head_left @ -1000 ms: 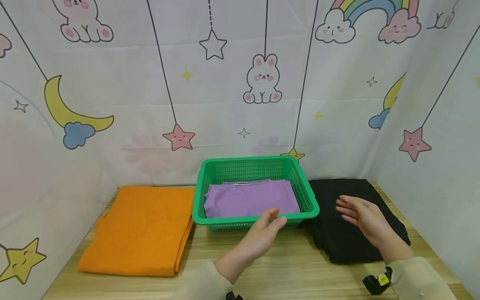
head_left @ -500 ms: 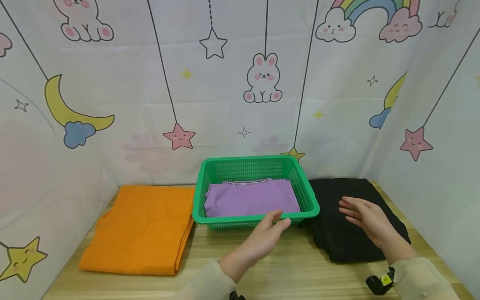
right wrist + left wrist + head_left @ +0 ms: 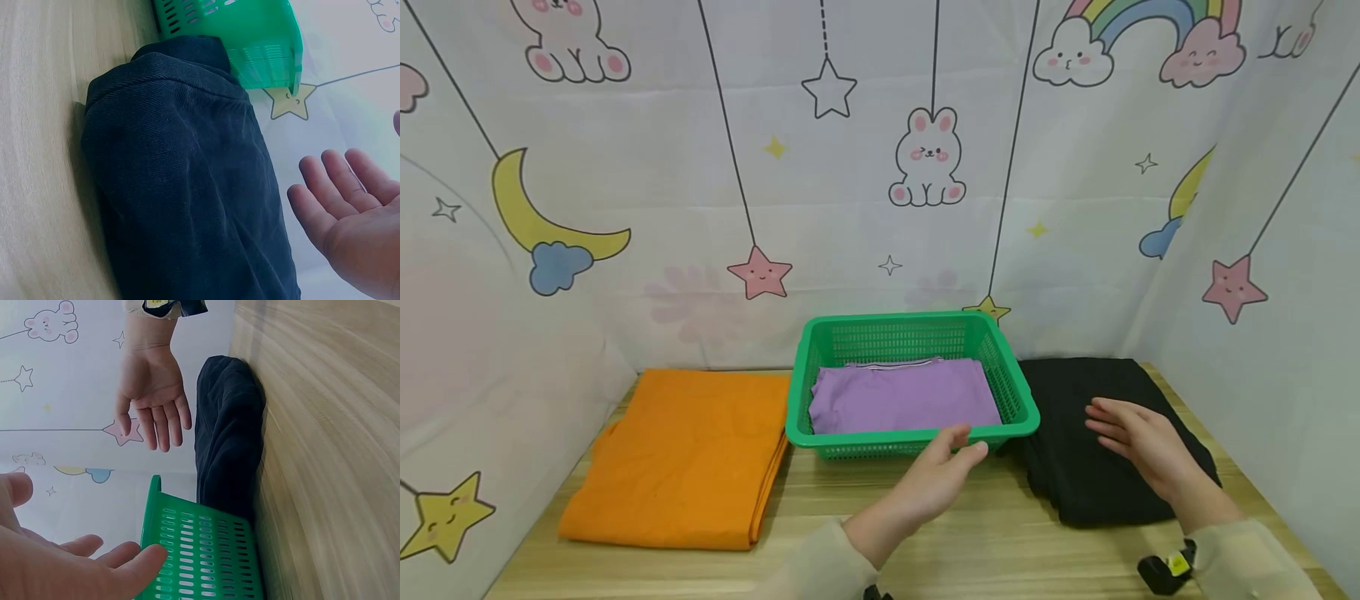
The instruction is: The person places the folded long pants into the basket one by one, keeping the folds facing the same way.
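A green plastic basket (image 3: 1028, 408) stands at the back middle of the table with a folded purple garment (image 3: 906, 397) lying inside it. My left hand (image 3: 928, 483) hovers in front of the basket's near rim, fingers relaxed and nothing in them. Over the folded black cloth (image 3: 1060, 467) to the right is my right hand (image 3: 1142, 442), its fingers loosely extended and holding nothing. In the right wrist view, the black cloth (image 3: 181, 156) shows a twill weave and a seam, with the hand (image 3: 356, 212) apart from it.
A folded orange cloth (image 3: 677, 458) lies on the left of the wooden table (image 3: 970, 550). A white curtain (image 3: 850, 217) printed with stars, moons and rabbits hangs behind and along both sides. The basket's right end borders the black cloth.
Both hands have drifted slightly to the right and a little down, still holding nothing. The basket and the cloths have stayed in place.
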Available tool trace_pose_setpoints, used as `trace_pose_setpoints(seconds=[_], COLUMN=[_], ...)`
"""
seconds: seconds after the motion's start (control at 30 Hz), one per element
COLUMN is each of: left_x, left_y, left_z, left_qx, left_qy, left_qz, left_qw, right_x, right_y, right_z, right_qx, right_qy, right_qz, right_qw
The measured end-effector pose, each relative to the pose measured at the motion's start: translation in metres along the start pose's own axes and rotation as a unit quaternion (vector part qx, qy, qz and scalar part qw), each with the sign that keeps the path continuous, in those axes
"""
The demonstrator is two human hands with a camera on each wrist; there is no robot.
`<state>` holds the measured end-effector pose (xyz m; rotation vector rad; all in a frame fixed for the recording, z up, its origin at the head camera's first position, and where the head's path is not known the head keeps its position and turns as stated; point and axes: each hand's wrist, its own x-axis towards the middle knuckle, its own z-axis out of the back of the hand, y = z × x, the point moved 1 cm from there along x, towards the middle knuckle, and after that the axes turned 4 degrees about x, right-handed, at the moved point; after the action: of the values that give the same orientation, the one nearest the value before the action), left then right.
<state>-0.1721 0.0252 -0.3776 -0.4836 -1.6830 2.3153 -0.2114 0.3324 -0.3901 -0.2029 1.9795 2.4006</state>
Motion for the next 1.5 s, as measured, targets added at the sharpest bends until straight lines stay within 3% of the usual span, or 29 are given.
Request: trace_pose_setpoints(seconds=[0.23,0.57,1.5], left_x=[0.0,0.001,0.006], left_y=[0.001,0.0,0.007], left_z=[-0.003,-0.01,-0.025], left_qx=[0.001,-0.005,0.001], left_qy=[0.003,0.033,0.008], left_qz=[-0.001,0.014,0.012], left_qw=[1.0,0.9994,0.9999], right_x=[-0.001,-0.003,-0.006], right_y=[-0.001,-0.004,-0.009], right_z=[0.003,0.011,0.021], right_qx=[-0.003,0.003,0.007], right_qy=[-0.004,-0.004,-0.007], right_qz=[-0.005,-0.001,-0.01], right_qw=[1.0,1.0,1.0])
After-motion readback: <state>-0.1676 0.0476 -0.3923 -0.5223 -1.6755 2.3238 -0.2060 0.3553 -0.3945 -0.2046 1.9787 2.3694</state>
